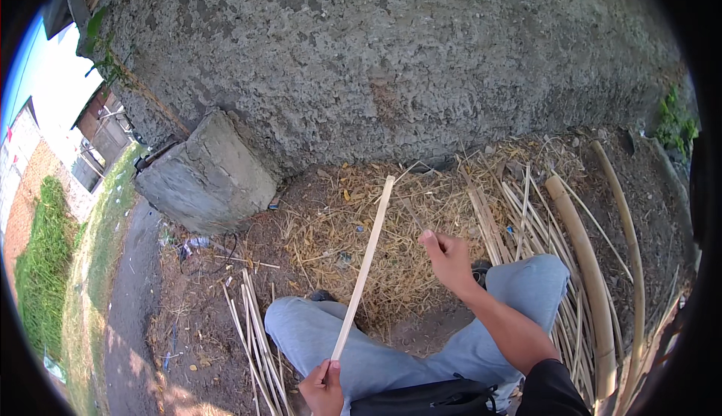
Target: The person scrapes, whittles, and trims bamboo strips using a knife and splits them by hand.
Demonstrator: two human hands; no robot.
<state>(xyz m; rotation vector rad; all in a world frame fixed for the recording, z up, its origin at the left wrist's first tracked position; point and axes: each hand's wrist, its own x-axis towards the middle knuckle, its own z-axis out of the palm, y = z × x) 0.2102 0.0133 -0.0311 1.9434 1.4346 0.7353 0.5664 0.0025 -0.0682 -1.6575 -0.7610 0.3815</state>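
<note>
A long, pale bamboo strip (367, 254) slants up and away from my left hand (323, 390), whose fingers are closed round its near end above my left thigh. My right hand (450, 262) is closed in a fist over the ground between my knees. From it a knife (412, 211) points up and left, its narrow dark blade apart from the strip; the fist hides the handle. Several thin bamboo strips (256, 341) lie on the ground left of my left leg. More split bamboo strips (526, 213) are heaped beyond and beside my right knee.
Shavings (323, 239) cover the dirt before me, below a rough grey wall (391, 62). A concrete block (218, 175) stands at the wall's left. Thick bamboo poles (587, 273) lie along the right. A paved path (131, 296) and grass (41, 265) run along the left.
</note>
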